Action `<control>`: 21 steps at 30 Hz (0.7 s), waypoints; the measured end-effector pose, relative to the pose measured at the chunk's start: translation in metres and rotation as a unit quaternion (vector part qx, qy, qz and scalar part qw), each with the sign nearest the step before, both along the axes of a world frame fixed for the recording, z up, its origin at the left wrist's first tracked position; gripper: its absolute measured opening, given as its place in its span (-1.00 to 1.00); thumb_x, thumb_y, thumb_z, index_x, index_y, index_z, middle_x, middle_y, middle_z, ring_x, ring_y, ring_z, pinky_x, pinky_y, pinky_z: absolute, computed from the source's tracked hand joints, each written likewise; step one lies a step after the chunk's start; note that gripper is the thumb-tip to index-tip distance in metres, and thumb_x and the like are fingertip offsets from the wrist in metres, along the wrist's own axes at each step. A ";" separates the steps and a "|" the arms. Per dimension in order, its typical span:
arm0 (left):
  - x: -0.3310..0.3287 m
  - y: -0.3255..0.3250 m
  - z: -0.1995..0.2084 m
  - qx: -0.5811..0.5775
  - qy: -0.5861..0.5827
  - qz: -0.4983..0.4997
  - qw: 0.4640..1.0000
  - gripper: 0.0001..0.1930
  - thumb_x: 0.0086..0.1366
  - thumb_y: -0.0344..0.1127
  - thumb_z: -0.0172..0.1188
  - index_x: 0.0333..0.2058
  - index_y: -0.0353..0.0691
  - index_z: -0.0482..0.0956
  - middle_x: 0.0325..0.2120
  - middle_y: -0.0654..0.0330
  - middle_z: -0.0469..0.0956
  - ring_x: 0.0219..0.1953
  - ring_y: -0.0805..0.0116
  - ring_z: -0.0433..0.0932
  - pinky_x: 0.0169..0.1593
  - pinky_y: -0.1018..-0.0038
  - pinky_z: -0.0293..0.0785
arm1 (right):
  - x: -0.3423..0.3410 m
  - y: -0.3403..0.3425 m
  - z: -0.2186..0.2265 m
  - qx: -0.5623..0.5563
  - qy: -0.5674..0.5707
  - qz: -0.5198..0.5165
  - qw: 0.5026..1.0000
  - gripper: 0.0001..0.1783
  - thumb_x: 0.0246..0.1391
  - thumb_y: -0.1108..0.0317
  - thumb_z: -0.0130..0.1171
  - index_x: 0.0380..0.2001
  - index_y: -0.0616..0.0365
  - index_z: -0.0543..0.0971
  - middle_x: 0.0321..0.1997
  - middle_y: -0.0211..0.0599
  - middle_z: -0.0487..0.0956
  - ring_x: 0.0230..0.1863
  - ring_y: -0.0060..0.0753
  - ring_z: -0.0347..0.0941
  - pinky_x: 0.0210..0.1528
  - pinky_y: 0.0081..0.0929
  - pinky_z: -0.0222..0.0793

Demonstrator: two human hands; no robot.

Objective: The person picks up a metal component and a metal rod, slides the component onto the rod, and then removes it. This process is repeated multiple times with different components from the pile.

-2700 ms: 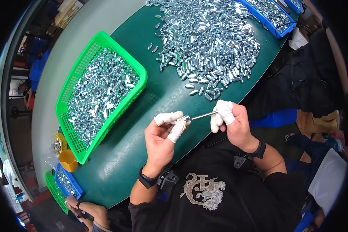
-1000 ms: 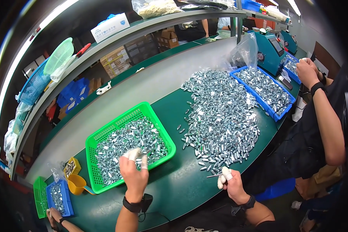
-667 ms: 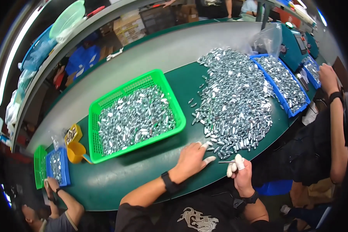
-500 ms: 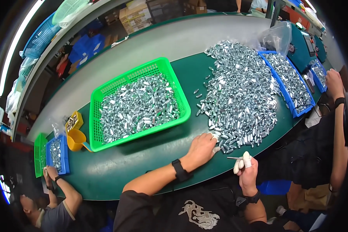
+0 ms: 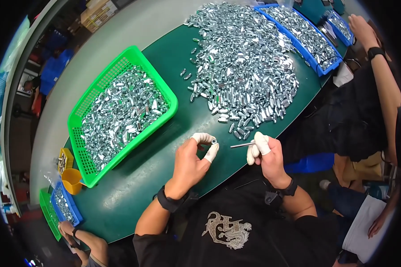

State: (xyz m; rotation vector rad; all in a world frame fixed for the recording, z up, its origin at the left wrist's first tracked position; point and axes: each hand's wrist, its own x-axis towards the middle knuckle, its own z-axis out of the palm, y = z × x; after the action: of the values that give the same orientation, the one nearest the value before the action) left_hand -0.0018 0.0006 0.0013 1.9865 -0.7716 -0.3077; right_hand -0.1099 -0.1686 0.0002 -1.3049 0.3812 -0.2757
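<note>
My left hand (image 5: 187, 162), with white finger covers, pinches a small silvery metal part (image 5: 214, 141) between thumb and forefinger. A round hole shows in the end of that part. Level with it on the right, my right hand (image 5: 272, 159) grips a slim metal rod (image 5: 241, 145). The rod's free end points left toward the small part, with a gap between them. Both hands are above the near side of the green table (image 5: 165, 178). Just beyond them spreads a heap of similar shiny metal parts (image 5: 249, 66).
A green basket (image 5: 168, 99) of metal parts stands on the left. Past it are a yellow box (image 5: 67, 159), an orange scoop (image 5: 72, 181) and a blue tray (image 5: 77, 214). Another blue tray (image 5: 330, 70) lies at far right. Other people's arms (image 5: 385, 80) show at both sides.
My left hand has left the heap's near edge and now holds a small metal part up near the rod. The view has turned, shifting the table's contents left and up.
</note>
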 end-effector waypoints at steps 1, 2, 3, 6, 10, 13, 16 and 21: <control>-0.003 0.003 0.000 0.001 0.003 -0.007 1.000 -0.89 0.14 -0.43 0.13 -0.37 -0.32 0.43 -0.42 0.13 0.54 -0.36 0.44 0.50 -0.30 0.56 0.40 | 0.001 0.003 0.001 -0.008 -0.002 0.012 1.000 -0.57 0.21 0.21 -0.18 -0.73 0.11 0.30 -0.76 -0.35 0.39 -0.76 -0.70 0.16 -0.69 -0.74 0.01; -0.007 0.007 -0.001 -0.077 0.073 -0.001 0.994 -0.87 0.15 -0.44 0.12 -0.33 -0.32 0.42 -0.40 0.12 0.54 -0.36 0.42 0.50 -0.29 0.54 0.41 | 0.003 0.006 0.002 -0.008 0.001 0.008 1.000 -0.57 0.21 0.21 -0.18 -0.73 0.11 0.30 -0.76 -0.35 0.39 -0.76 -0.70 0.16 -0.69 -0.74 0.01; -0.010 0.009 0.000 -0.153 0.143 0.006 0.978 -0.86 0.16 -0.45 0.10 -0.29 -0.33 0.41 -0.38 0.11 0.54 -0.37 0.40 0.50 -0.28 0.51 0.42 | 0.004 0.009 0.003 -0.003 0.002 0.010 1.000 -0.57 0.21 0.22 -0.18 -0.73 0.13 0.32 -0.76 -0.37 0.40 -0.76 -0.72 0.14 -0.69 -0.73 0.01; -0.012 0.012 0.007 -0.252 0.245 0.020 0.936 -0.81 0.19 -0.48 0.06 -0.21 -0.34 0.39 -0.32 0.09 0.53 -0.34 0.38 0.51 -0.24 0.48 0.44 | 0.007 0.016 0.006 0.006 0.006 0.008 1.000 -0.57 0.20 0.26 -0.17 -0.74 0.16 0.35 -0.75 -0.41 0.43 -0.75 -0.77 0.10 -0.67 -0.72 0.01; -0.017 0.015 0.015 -0.296 0.319 0.029 0.900 -0.76 0.20 -0.52 0.02 -0.13 -0.35 0.37 -0.25 0.05 0.51 -0.26 0.34 0.51 -0.18 0.47 0.46 | 0.008 0.024 0.010 -0.023 0.011 0.034 0.999 -0.58 0.21 0.22 -0.19 -0.71 0.13 0.34 -0.73 -0.38 0.42 -0.74 -0.74 0.17 -0.66 -0.76 0.06; -0.019 0.021 0.013 -0.289 0.337 0.012 0.896 -0.74 0.20 -0.53 0.03 -0.11 -0.35 0.37 -0.23 0.01 0.50 -0.23 0.30 0.52 -0.16 0.46 0.47 | 0.012 0.029 0.015 -0.024 0.001 0.022 0.999 -0.58 0.21 0.22 -0.19 -0.70 0.14 0.34 -0.73 -0.39 0.43 -0.74 -0.75 0.18 -0.66 -0.77 0.07; -0.017 0.026 0.009 -0.299 0.369 0.001 0.880 -0.76 0.19 -0.53 0.03 -0.14 -0.36 0.38 -0.24 0.00 0.50 -0.21 0.26 0.52 -0.15 0.44 0.48 | 0.009 0.031 0.016 -0.037 0.006 0.012 0.999 -0.58 0.21 0.22 -0.19 -0.69 0.15 0.35 -0.73 -0.39 0.43 -0.74 -0.74 0.18 -0.66 -0.77 0.06; -0.019 0.026 0.007 -0.302 0.362 0.003 0.882 -0.79 0.19 -0.54 0.04 -0.17 -0.35 0.37 -0.23 -0.02 0.50 -0.20 0.24 0.52 -0.15 0.43 0.48 | 0.005 0.032 0.008 -0.055 -0.023 0.023 0.998 -0.60 0.22 0.25 -0.20 -0.66 0.19 0.37 -0.72 -0.40 0.41 -0.72 -0.73 0.20 -0.67 -0.76 0.06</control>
State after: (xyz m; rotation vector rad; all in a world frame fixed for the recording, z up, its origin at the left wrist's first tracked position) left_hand -0.0208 0.0264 0.0083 1.1429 -0.3071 -0.6656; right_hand -0.1044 -0.1363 0.0085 -1.4102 0.3001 -0.2915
